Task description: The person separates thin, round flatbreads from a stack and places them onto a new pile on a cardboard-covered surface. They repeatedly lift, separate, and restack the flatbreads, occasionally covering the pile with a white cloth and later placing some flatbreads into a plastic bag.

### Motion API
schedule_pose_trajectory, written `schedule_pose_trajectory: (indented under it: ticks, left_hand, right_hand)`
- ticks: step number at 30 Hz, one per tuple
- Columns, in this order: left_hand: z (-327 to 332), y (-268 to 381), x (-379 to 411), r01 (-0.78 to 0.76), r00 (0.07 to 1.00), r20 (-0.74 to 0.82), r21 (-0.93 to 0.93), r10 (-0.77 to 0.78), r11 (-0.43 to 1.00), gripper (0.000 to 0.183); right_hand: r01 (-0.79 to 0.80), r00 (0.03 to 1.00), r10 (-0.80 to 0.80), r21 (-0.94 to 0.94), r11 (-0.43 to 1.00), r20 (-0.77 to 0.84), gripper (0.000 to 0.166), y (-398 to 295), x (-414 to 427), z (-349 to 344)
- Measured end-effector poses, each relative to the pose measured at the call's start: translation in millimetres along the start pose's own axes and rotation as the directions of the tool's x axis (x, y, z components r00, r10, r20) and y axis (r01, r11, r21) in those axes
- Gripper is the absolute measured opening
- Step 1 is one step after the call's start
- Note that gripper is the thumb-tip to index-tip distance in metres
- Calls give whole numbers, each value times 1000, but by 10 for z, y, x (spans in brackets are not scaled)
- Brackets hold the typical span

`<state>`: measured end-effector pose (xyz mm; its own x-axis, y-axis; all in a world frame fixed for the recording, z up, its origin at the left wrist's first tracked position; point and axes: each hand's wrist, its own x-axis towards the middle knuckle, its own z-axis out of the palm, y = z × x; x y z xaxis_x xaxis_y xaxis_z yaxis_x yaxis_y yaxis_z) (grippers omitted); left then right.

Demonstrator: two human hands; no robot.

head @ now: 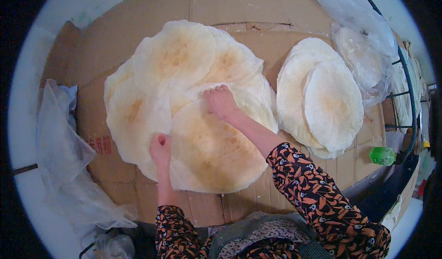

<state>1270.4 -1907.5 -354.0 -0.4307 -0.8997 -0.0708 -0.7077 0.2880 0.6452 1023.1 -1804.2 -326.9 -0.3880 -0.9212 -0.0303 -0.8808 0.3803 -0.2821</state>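
Observation:
A large, thin, round flatbread (221, 155) with toasted brown patches lies nearest me, overlapping a ring of similar flatbreads (176, 56). At its upper edge is my right hand (221, 101), fingers curled down onto the bread. My left hand (161, 147) is curled in a loose fist by the left edge of the same flatbread, over the pale bread beneath. Whether the left fingers pinch an edge is hidden. Both forearms reach in from patterned dark sleeves.
Flattened cardboard (304, 10) covers the surface. On the right are more stacked flatbreads (333, 103), a clear plastic bag (362, 51) with pale rounds inside, a dark metal rail (409, 86) and a green bottle (382, 156). Plastic sheeting (62, 148) hangs along the left edge.

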Motion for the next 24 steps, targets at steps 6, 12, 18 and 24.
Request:
schedule_pose_trajectory:
  ticks: [6, 12, 18, 24]
  left_hand:
    - [-150, -438, 216, -163, 980, -83, 197, 182, 967, 34]
    - [-365, -142, 315, -192, 981, 49, 257, 185, 947, 34]
    - [22, 671, 651, -379, 919, -13, 238, 393, 894, 39]
    - [437, 1236, 964, -458, 850, 57, 572, 524, 680, 50]
  right_hand:
    - [114, 910, -178, 188, 976, 373, 26, -347, -593, -629]
    - [-136, 983, 184, 706, 695, 8, 28, 703, -1415, -2066]
    - [-263, 630, 755, 864, 429, -183, 31, 2256, -2665, -2838]
    - [-784, 465, 776, 209, 585, -427, 52, 3356, -3619, -2222]
